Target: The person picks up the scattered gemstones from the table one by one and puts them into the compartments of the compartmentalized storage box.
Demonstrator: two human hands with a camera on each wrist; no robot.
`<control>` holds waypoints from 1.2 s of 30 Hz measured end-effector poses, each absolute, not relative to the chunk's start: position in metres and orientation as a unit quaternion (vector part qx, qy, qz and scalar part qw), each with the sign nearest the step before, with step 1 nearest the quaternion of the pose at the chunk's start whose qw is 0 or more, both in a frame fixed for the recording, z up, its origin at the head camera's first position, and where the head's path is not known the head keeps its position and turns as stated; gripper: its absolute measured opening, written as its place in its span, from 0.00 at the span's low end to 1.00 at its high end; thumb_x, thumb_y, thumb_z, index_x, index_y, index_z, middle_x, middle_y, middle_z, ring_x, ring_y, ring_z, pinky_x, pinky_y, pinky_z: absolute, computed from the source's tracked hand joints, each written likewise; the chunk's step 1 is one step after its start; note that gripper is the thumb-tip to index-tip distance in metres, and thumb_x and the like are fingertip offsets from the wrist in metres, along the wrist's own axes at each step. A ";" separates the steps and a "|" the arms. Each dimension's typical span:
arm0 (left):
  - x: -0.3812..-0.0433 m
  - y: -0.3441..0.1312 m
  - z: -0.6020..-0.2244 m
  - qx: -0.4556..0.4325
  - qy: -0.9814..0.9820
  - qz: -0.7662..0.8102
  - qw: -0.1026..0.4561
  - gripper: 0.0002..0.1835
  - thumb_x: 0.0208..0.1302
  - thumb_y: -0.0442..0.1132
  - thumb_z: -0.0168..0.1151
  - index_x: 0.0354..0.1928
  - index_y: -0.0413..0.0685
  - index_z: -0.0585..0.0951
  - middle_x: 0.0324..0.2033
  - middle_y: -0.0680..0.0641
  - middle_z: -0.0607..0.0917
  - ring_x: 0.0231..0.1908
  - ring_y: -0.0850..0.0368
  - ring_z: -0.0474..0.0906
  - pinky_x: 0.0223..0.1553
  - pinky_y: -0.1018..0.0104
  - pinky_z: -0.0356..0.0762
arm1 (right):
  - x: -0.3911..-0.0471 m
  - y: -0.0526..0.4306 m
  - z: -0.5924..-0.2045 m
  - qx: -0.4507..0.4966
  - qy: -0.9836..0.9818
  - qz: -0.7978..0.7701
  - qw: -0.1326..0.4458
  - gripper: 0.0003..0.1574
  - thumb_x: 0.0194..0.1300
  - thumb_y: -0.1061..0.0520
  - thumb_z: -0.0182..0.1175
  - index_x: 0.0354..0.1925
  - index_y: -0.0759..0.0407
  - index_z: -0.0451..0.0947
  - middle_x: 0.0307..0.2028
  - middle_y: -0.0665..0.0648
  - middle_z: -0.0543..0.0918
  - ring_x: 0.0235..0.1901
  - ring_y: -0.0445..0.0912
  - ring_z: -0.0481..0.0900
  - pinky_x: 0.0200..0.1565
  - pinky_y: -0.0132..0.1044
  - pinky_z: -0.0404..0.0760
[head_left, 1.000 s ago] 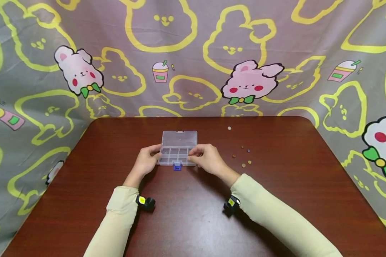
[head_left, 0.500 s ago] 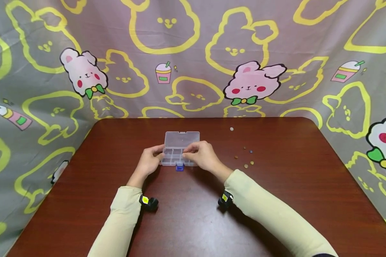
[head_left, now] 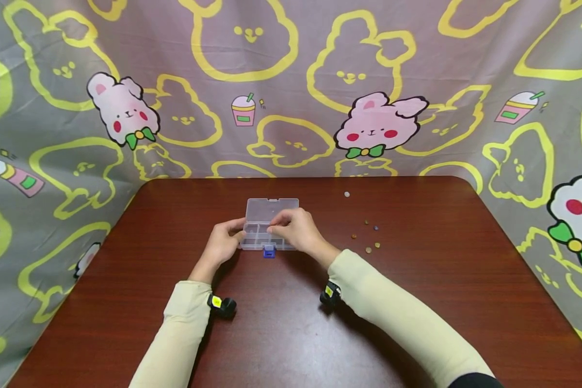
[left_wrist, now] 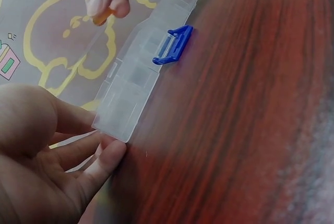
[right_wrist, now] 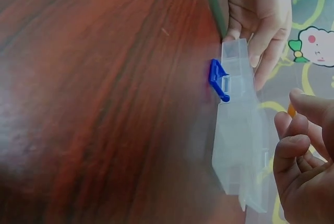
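Pinching orange piece [left_wrist: 103, 17] at fingertips [left_wrist: 96, 6], right hand [head_left: 297, 229] over box [left_wrist: 121, 106]; left hand [head_left: 223, 242] gripping box.

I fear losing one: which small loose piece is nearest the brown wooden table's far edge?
The small roundish white piece, alone; the five darker pieces cluster farther away.

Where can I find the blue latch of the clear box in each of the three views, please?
Head: the blue latch is a little left of centre, below the middle.
Left wrist: the blue latch is in the upper half, near the centre line.
Right wrist: the blue latch is right of centre, slightly above the middle.
Shared landmark: the left hand, holding one end of the clear box.
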State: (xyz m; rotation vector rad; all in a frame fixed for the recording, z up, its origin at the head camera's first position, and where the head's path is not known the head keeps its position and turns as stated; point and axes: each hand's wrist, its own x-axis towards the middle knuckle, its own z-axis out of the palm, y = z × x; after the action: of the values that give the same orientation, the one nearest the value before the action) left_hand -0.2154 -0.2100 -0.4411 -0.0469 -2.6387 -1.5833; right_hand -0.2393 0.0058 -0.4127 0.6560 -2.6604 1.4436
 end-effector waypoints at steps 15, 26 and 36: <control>-0.216 -0.210 -0.443 -0.008 -0.856 -0.515 0.038 0.21 0.68 0.24 0.57 0.62 0.29 0.76 0.53 0.31 0.82 0.36 0.49 0.81 0.29 0.71 0.79 | -0.246 -0.012 -0.412 0.211 -0.859 0.467 0.001 0.05 0.59 0.60 0.74 0.34 0.59 0.88 0.28 0.50 0.88 0.28 0.40 0.80 0.30 0.31 0.78; -0.215 -0.209 -0.440 -0.013 -0.855 -0.517 0.036 0.20 0.68 0.24 0.56 0.62 0.29 0.76 0.53 0.30 0.82 0.33 0.50 0.80 0.28 0.72 0.79 | -0.249 -0.028 -0.412 0.209 -0.857 0.471 -0.033 0.06 0.62 0.60 0.71 0.38 0.60 0.88 0.29 0.51 0.88 0.22 0.39 0.78 0.27 0.30 0.77; -0.214 -0.210 -0.440 -0.013 -0.853 -0.521 0.039 0.20 0.67 0.23 0.57 0.61 0.28 0.77 0.51 0.30 0.83 0.28 0.54 0.79 0.27 0.73 0.78 | -0.254 -0.039 -0.409 0.205 -0.867 0.453 -0.026 0.03 0.63 0.61 0.70 0.37 0.58 0.88 0.30 0.50 0.88 0.28 0.39 0.79 0.29 0.30 0.77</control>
State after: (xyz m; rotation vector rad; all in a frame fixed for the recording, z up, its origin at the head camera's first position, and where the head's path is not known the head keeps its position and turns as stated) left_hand -0.2142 -0.2103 -0.4404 -0.0393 -2.6146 -1.5979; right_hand -0.2537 -0.0389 -0.4085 0.6558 -2.7696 1.4471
